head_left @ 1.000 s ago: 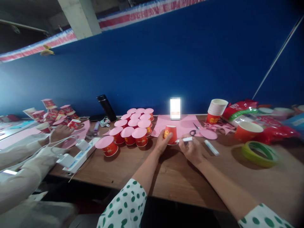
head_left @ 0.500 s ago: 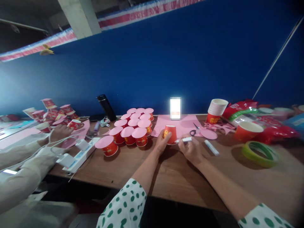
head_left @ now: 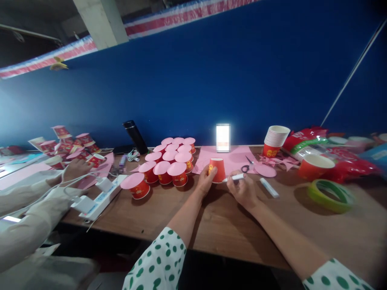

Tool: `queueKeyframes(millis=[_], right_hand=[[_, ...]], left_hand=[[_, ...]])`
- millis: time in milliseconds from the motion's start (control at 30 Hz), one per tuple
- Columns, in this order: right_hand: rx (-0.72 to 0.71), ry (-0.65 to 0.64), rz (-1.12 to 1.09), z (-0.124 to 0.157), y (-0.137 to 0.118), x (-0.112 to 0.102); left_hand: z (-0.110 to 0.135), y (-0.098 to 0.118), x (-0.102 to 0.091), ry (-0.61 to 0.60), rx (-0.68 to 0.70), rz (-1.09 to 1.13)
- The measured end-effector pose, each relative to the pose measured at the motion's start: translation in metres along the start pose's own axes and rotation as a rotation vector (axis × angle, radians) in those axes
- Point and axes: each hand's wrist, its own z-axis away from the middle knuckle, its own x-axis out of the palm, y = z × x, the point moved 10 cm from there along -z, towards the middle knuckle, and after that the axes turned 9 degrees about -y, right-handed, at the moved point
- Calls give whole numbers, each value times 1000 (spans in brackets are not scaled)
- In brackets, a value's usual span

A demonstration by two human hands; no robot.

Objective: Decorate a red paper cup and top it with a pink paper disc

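My left hand (head_left: 207, 179) is closed round an upside-down red paper cup (head_left: 218, 169) standing on a pink paper sheet (head_left: 231, 158). My right hand (head_left: 242, 188) grips a white marker (head_left: 235, 177), whose tip points at the cup's base on its right side. A pair of scissors (head_left: 247, 166) lies on the sheet just beyond the marker, and a cut pink paper circle (head_left: 265, 170) lies to its right. The marker's white cap (head_left: 269, 187) rests on the wooden table (head_left: 211, 225) beside my right hand.
Several red cups topped with pink circles (head_left: 169, 163) stand left of my hands. A stack of cups (head_left: 275, 141), red bags (head_left: 329, 155) and a green tape roll (head_left: 331, 195) are at right. A lit phone (head_left: 223, 137) leans on the blue wall. Another person's hand (head_left: 75, 167) and a power strip (head_left: 99, 197) are at left.
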Motion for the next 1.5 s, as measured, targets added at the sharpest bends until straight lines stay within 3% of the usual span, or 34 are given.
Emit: queueKeyframes(millis=[567, 867, 1200, 1500], right_hand=[[-24, 64, 15, -2, -5, -12], [-18, 8, 37, -2, -2, -4], [-7, -14, -13, 2, 2, 2], [-23, 56, 25, 0, 1, -6]], left_hand=[[2, -4, 3, -7, -54, 62], [1, -4, 3, -27, -22, 110], [3, -3, -1, 8, -56, -28], [4, -1, 2, 22, -81, 20]])
